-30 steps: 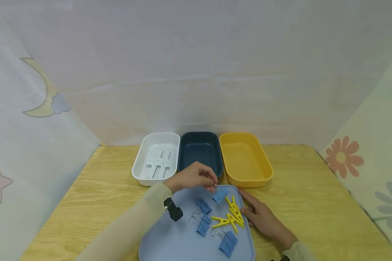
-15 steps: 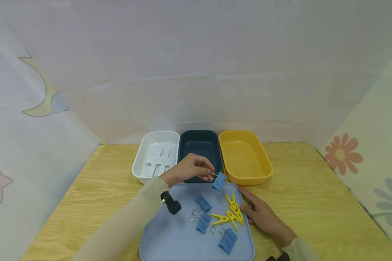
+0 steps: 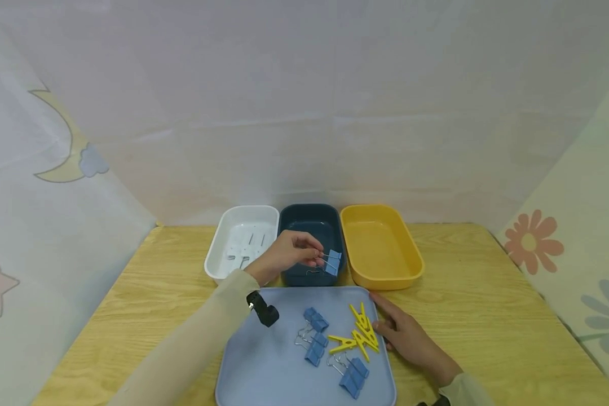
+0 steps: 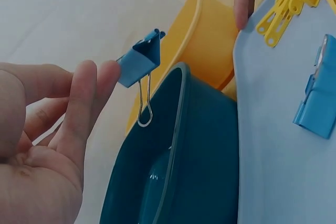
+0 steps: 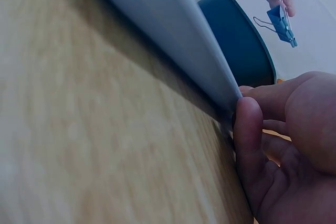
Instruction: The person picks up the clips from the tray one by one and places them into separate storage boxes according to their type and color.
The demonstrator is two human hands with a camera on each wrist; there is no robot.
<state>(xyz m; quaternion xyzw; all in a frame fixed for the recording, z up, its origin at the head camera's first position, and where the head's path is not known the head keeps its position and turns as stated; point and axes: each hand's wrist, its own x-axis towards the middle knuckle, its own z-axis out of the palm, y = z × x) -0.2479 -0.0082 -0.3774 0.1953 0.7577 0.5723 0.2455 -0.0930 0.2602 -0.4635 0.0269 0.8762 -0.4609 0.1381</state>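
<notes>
My left hand (image 3: 290, 254) pinches a wire handle of a blue binder clip (image 3: 332, 263) between thumb and fingertips. The clip hangs over the dark teal bin (image 4: 212, 156), its other wire handle pointing down in the left wrist view. At the far right corner of the pale blue tray (image 3: 264, 361), my right hand (image 3: 411, 345) holds the rim, thumb on the edge and fingers along the outer side. On the tray lie more blue binder clips (image 3: 354, 378) with their wire handles out, and several yellow clothespins (image 3: 366, 335) near the right hand.
Behind the tray, three bins stand side by side: a white bin (image 3: 223, 237) with several white clips (image 3: 245, 252) in it, the teal one, and a yellow bin (image 3: 385, 282). All are on a wooden table (image 3: 487, 316). A cloth backdrop (image 3: 304, 113) rises behind.
My left hand has lifted the binder clip off the tray's far end and carried it up, away and slightly left, over the teal bin. The right hand has stayed at the tray edge.
</notes>
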